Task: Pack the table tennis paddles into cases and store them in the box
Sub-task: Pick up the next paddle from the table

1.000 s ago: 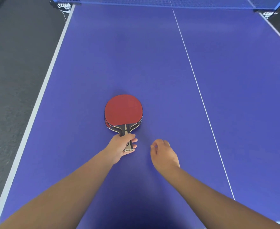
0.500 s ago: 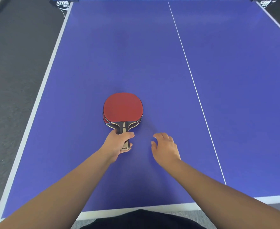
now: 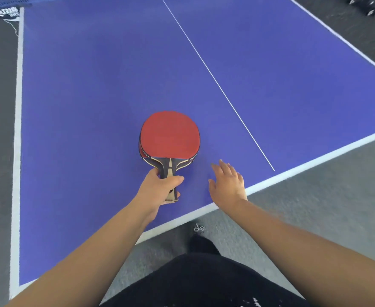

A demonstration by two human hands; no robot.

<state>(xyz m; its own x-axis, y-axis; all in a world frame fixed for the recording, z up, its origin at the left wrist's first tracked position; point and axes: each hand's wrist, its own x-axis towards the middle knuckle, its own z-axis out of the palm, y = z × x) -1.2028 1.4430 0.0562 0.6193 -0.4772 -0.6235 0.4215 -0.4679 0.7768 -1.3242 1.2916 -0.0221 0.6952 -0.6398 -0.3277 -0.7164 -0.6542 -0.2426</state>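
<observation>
The table tennis paddles (image 3: 170, 138) lie stacked, red rubber up, on the blue table (image 3: 93, 85), with a second red edge showing under the top blade on its left side. Taking the stack as the landmark: its long axis runs from the round blades, on the far side, back to the handles, which point toward the person and the table's near edge.

Left of the stack's handle end, the left hand (image 3: 160, 188) has its fingers and thumb curled round the handles, so it is the hand in contact; whether it grips one handle or both I cannot tell.

Right of the handles and a little apart from them, the right hand (image 3: 227, 185) hovers over the table with fingers straight and slightly spread, holding nothing.

No case or box is in view, so my guess is that packing has not begun and lifting along the handle axis comes next.
</observation>
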